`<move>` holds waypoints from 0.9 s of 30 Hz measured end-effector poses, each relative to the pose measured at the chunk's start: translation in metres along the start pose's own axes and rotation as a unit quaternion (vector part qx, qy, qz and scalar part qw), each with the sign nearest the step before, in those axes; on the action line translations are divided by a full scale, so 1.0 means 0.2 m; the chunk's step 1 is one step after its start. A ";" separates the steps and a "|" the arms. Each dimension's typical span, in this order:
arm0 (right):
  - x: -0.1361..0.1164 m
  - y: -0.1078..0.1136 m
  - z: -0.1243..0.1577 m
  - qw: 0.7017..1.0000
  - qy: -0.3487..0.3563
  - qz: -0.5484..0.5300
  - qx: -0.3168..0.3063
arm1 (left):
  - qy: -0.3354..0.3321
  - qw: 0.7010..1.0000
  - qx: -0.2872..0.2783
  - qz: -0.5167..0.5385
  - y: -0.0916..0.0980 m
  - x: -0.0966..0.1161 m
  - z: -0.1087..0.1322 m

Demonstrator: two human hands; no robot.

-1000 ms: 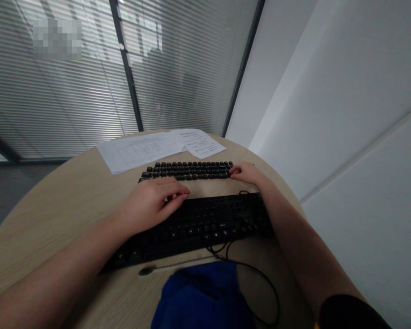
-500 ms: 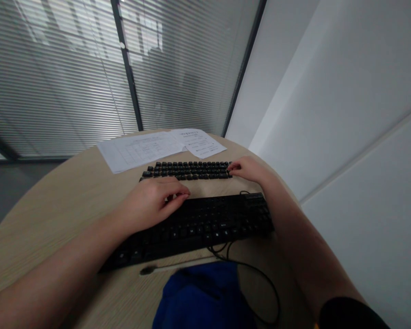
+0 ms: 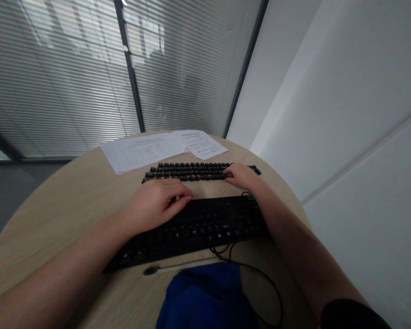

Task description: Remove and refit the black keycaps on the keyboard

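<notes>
A black keyboard (image 3: 205, 228) lies tilted across the table, a few keys with white letters showing along its near rows. My left hand (image 3: 159, 203) rests over its far left part, thumb and fingertips closed together; whatever they may hold cannot be made out. Beyond the keyboard, loose black keycaps (image 3: 192, 172) are laid out in rows on the wood. At the right part of these rows my right hand (image 3: 240, 176) has thumb and forefinger pinched around a dark keycap (image 3: 230, 175). The palm and wrist hide some keycaps behind them.
Printed paper sheets (image 3: 147, 150) lie at the back of the round wooden table (image 3: 68, 196). Nearer me are a thin brush-like stick (image 3: 154, 270), a black cable (image 3: 260, 269) and a blue cloth (image 3: 205, 297). A white wall (image 3: 363, 137) stands close on the right.
My right hand has shifted slightly left and nearer along the keycap rows, uncovering keycaps at the far right end. My left hand stays nearly in place. The view has moved a little.
</notes>
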State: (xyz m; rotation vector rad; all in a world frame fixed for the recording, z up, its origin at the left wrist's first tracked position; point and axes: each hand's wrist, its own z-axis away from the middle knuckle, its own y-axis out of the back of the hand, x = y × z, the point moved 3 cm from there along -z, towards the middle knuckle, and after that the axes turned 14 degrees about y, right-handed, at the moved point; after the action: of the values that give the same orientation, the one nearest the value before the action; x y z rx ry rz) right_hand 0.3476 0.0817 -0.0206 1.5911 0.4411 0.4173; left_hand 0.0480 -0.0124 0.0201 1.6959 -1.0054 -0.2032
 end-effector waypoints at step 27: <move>-0.74 0.33 0.43 0.840 0.074 -0.437 0.314 | -0.084 0.955 0.235 0.160 0.12 0.29 0.11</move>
State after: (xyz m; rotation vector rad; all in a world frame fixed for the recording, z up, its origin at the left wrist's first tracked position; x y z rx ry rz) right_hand 0.2676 -0.0728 0.0385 1.7667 1.4613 -0.3603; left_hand 0.0602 -0.0696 0.0521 1.9250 -1.5305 0.1168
